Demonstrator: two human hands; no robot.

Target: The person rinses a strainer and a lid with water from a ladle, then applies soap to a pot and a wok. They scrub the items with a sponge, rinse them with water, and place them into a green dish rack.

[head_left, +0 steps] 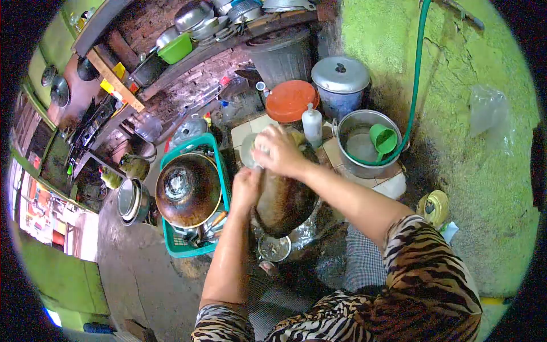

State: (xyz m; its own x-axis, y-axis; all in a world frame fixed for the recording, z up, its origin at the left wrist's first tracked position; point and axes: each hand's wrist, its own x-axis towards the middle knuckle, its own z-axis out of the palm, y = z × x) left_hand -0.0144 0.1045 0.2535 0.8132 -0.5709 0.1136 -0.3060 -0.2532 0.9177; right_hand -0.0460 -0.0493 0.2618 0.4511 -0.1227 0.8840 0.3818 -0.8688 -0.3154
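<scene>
A large browned wok (285, 196) is tilted up on its side in front of me, low over the wet floor. My left hand (246, 187) is closed on the wok's upper left rim, near its handle. Just above and to the right, my right hand (278, 151) presses on the same rim area with its fingers curled; what lies under them is hidden. A pale round item (248, 150) shows beside my right fingers. Below the wok sits a small metal bowl (274, 248) with some residue in it.
On the left, a teal basket (170, 231) holds utensils and another wok (189, 190). To the right stand a white bottle (312, 125), a lidded pot (341, 85) and a large pot (348, 128) with a green dipper (383, 139) and a hose (419, 62).
</scene>
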